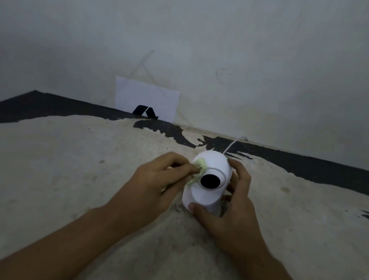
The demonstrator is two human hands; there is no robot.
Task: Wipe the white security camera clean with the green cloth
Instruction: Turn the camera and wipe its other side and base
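Step in hand looks like wiping the left side of the head of the small white plastic security camera with a round black lens [208, 182]; to do it well, keep the base pinned so the head doesn't swivel or tip, use light short rubs with a bunched pad of cloth, work around the lens ring rather than smearing across it, mind the thin white cable [232, 145] trailing off the back

Camera stands upright mid-surface on the worn beige-and-black patchy tabletop [57, 182], lens facing the wearer

Left hand [157, 183]: fingers curled together, pinching the small crumpled pale green cloth [198, 169] and pressing it against the left of the camera head, just beside the lens; most of the cloth is hidden under the fingers

Right hand [233, 206]: wrapped part-open around the camera's right side, fingers behind the head and body, thumb on the front of the base, steadying it

White paper sheet with black mark [146, 99] leans on the wall behind, well apart
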